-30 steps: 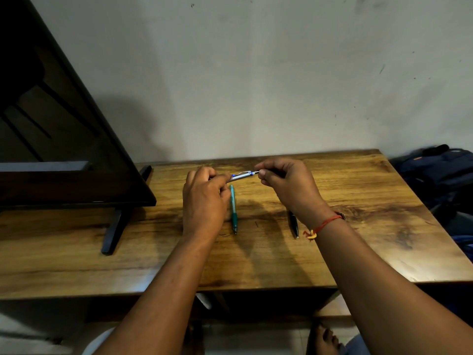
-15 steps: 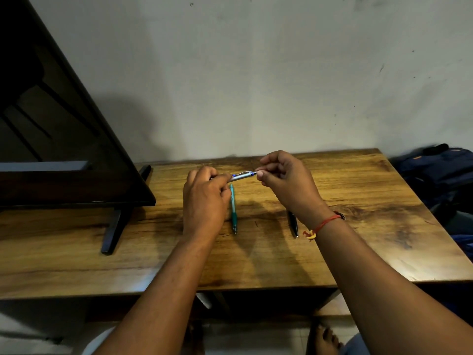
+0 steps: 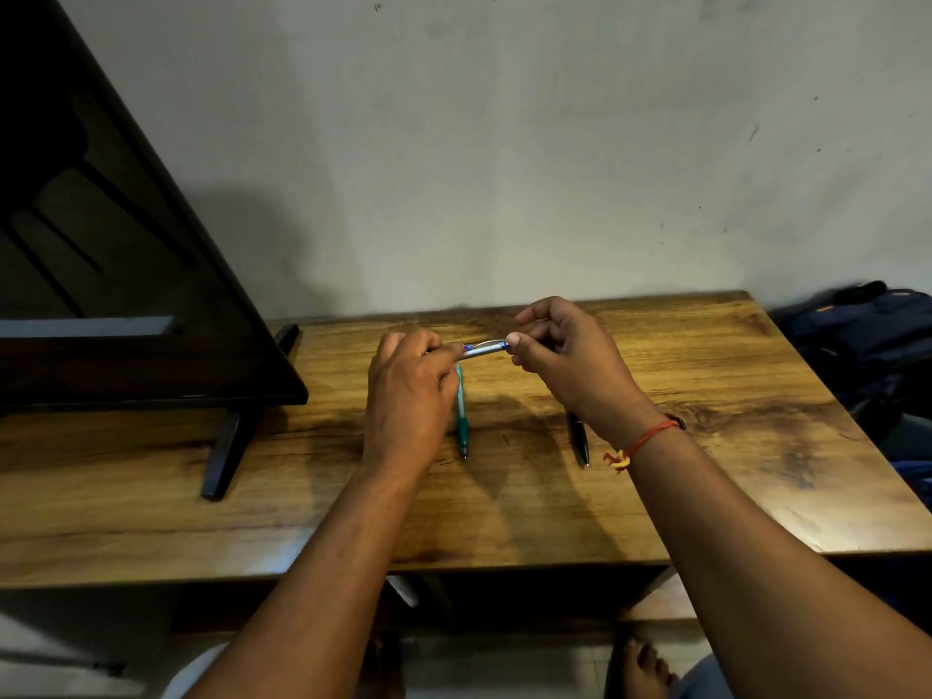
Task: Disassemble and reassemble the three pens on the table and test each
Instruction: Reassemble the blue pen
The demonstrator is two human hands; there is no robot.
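Observation:
A silver pen with blue trim (image 3: pixel 484 348) is held level above the wooden table (image 3: pixel 706 471). My left hand (image 3: pixel 408 396) grips its left end, and my right hand (image 3: pixel 570 365) pinches its right end with thumb and fingertips. A green pen (image 3: pixel 461 421) lies on the table just right of my left hand, tip toward me. A black pen (image 3: pixel 579 438) lies further right, partly hidden under my right wrist.
A dark flat screen (image 3: pixel 126 295) on a black stand foot (image 3: pixel 227 446) fills the table's left side. A dark blue bag (image 3: pixel 867 345) sits off the right edge. The wall runs directly behind the table. My bare feet show below the front edge.
My right hand's fingers have shifted at the pen's right end, the upper fingers lifting slightly. The left hand and the two lying pens stay where they were.

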